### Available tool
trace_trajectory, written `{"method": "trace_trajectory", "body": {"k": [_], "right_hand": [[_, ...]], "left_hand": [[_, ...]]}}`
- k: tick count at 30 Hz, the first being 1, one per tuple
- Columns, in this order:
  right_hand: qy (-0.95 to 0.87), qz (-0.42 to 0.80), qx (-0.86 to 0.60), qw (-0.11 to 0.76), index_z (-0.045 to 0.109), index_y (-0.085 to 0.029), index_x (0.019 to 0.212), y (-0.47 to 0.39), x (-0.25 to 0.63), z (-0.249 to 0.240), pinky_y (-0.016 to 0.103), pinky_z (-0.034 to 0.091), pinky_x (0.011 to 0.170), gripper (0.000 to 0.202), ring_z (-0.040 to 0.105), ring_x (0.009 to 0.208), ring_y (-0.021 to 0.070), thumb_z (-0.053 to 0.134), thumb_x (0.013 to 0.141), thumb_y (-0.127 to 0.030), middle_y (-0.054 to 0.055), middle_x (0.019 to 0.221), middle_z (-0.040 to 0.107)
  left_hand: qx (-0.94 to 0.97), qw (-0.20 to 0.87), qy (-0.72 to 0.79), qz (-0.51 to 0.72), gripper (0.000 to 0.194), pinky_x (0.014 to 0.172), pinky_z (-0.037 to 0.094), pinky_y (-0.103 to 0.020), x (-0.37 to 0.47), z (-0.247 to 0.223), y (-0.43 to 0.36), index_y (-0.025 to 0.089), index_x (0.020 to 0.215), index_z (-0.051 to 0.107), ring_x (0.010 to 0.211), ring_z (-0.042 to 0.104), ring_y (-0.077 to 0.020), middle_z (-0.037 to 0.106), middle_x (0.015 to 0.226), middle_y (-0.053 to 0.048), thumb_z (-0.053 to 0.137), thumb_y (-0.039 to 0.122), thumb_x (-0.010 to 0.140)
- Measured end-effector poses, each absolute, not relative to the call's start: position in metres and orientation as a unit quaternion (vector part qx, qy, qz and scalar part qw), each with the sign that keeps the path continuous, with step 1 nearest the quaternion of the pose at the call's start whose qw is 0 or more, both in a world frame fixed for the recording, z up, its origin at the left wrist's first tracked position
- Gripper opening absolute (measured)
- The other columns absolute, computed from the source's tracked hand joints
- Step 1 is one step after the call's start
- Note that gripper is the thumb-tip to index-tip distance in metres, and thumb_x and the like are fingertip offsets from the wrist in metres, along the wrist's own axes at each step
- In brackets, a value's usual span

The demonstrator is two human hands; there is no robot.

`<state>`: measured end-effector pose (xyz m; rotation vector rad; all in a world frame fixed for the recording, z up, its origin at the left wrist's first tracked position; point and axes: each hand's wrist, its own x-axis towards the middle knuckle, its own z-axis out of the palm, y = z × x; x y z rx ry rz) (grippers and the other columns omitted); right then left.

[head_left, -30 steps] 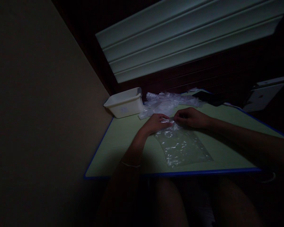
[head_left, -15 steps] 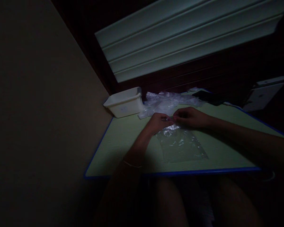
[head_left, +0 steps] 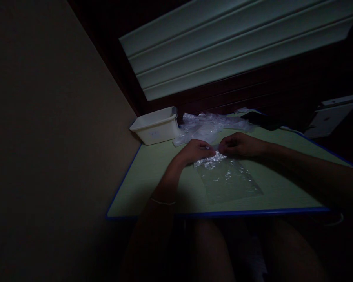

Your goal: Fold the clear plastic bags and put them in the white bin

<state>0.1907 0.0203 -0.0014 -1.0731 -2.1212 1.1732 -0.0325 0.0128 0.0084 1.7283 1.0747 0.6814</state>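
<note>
A clear plastic bag point(head_left: 228, 180) lies on the pale green table point(head_left: 153, 180), its gathered upper edge between my two hands. My left hand point(head_left: 197, 150) pinches that edge from the left, thumb and fingers closed. On the other side, my right hand point(head_left: 237, 145) is closed on the same edge, a small gap away from the left fingertips. The light is dim, so details between the fingers are hard to make out.
A white plastic bin point(head_left: 157, 131) stands at the table's back left corner, beside the wall. Crumpled clear plastic bags point(head_left: 206, 123) are heaped behind my hands. A dark flat object point(head_left: 261, 120) lies at the back right. The table has a blue edge.
My hands have moved slightly apart along the bag's edge. A small reddish bit seen earlier between the fingertips no longer shows.
</note>
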Motion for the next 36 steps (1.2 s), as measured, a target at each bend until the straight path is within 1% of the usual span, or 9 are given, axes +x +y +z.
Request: {"method": "trace_trajectory", "body": {"k": [2, 6, 8, 12, 19, 25, 30, 33, 36], "right_hand": [[-0.784, 0.422, -0.388, 0.239, 0.068, -0.013, 0.082, 0.020, 0.191, 0.000, 0.024, 0.035, 0.052, 0.032, 0.046, 0.055, 0.0090, 0.066, 0.075, -0.044, 0.000, 0.066, 0.058], [-0.788, 0.412, -0.398, 0.226, 0.067, -0.013, 0.083, 0.020, 0.191, 0.001, 0.024, 0.036, 0.052, 0.033, 0.046, 0.056, 0.0097, 0.066, 0.075, -0.046, 0.001, 0.067, 0.058], [-0.787, 0.410, -0.402, 0.225, 0.067, -0.014, 0.082, 0.021, 0.192, 0.001, 0.024, 0.037, 0.054, 0.034, 0.047, 0.058, 0.0104, 0.066, 0.075, -0.047, 0.001, 0.068, 0.058], [-0.781, 0.408, -0.414, 0.230, 0.066, -0.015, 0.080, 0.021, 0.191, 0.001, 0.025, 0.038, 0.055, 0.034, 0.048, 0.059, 0.0110, 0.066, 0.076, -0.048, 0.001, 0.069, 0.059], [-0.759, 0.469, -0.412, 0.187, 0.063, -0.015, 0.073, 0.013, 0.190, 0.010, 0.026, 0.033, 0.050, 0.040, 0.044, 0.052, 0.0100, 0.069, 0.073, -0.055, 0.001, 0.061, 0.058], [-0.748, 0.485, -0.410, 0.192, 0.067, -0.014, 0.081, 0.009, 0.189, 0.012, 0.026, 0.033, 0.049, 0.041, 0.046, 0.051, 0.0106, 0.068, 0.074, -0.055, 0.002, 0.063, 0.061], [-0.744, 0.503, -0.386, 0.211, 0.069, -0.014, 0.091, 0.005, 0.186, 0.015, 0.025, 0.032, 0.050, 0.038, 0.046, 0.055, 0.0101, 0.068, 0.076, -0.049, 0.001, 0.067, 0.059], [-0.761, 0.482, -0.385, 0.204, 0.069, -0.015, 0.089, 0.005, 0.185, 0.017, 0.025, 0.034, 0.051, 0.037, 0.047, 0.057, 0.0105, 0.070, 0.073, -0.048, 0.001, 0.069, 0.060], [-0.776, 0.452, -0.393, 0.196, 0.068, -0.016, 0.081, 0.008, 0.186, 0.016, 0.026, 0.035, 0.053, 0.036, 0.047, 0.057, 0.0111, 0.069, 0.073, -0.051, 0.001, 0.066, 0.058]], "left_hand": [[0.717, 0.487, 0.438, 0.238, 0.028, 0.059, 0.038, -0.024, -0.040, 0.014, 0.011, 0.011, 0.084, 0.070, 0.060, 0.052, -0.0092, 0.064, 0.072, -0.004, 0.077, 0.033, 0.067], [0.768, 0.437, 0.439, 0.164, 0.032, 0.052, 0.031, -0.023, -0.055, 0.024, 0.010, 0.012, 0.074, 0.069, 0.053, 0.044, -0.0078, 0.056, 0.062, 0.000, 0.071, 0.044, 0.072], [0.771, 0.414, 0.463, 0.140, 0.033, 0.049, 0.029, -0.024, -0.059, 0.026, 0.010, 0.013, 0.071, 0.067, 0.051, 0.042, -0.0078, 0.054, 0.058, 0.001, 0.069, 0.045, 0.073], [0.763, 0.391, 0.493, 0.150, 0.028, 0.049, 0.030, -0.024, -0.057, 0.023, 0.010, 0.012, 0.070, 0.067, 0.050, 0.041, -0.0076, 0.055, 0.059, 0.001, 0.070, 0.040, 0.072], [0.724, 0.433, 0.485, 0.230, 0.017, 0.060, 0.038, -0.024, -0.050, 0.013, 0.017, 0.010, 0.077, 0.070, 0.059, 0.050, -0.0090, 0.063, 0.067, -0.002, 0.073, 0.022, 0.066], [0.718, 0.481, 0.438, 0.246, 0.018, 0.065, 0.042, -0.025, -0.049, 0.013, 0.016, 0.010, 0.080, 0.069, 0.064, 0.057, -0.0102, 0.067, 0.073, -0.005, 0.076, 0.019, 0.066], [0.723, 0.483, 0.423, 0.257, 0.014, 0.070, 0.045, -0.027, -0.045, 0.017, 0.012, 0.010, 0.079, 0.070, 0.065, 0.057, -0.0096, 0.067, 0.071, -0.004, 0.076, 0.017, 0.068], [0.720, 0.485, 0.425, 0.257, 0.013, 0.070, 0.045, -0.027, -0.043, 0.017, 0.011, 0.011, 0.081, 0.070, 0.066, 0.057, -0.0092, 0.067, 0.073, -0.004, 0.075, 0.015, 0.069], [0.723, 0.483, 0.423, 0.255, 0.014, 0.068, 0.043, -0.026, -0.043, 0.014, 0.012, 0.010, 0.082, 0.070, 0.066, 0.057, -0.0091, 0.067, 0.073, -0.004, 0.075, 0.014, 0.070]]}}
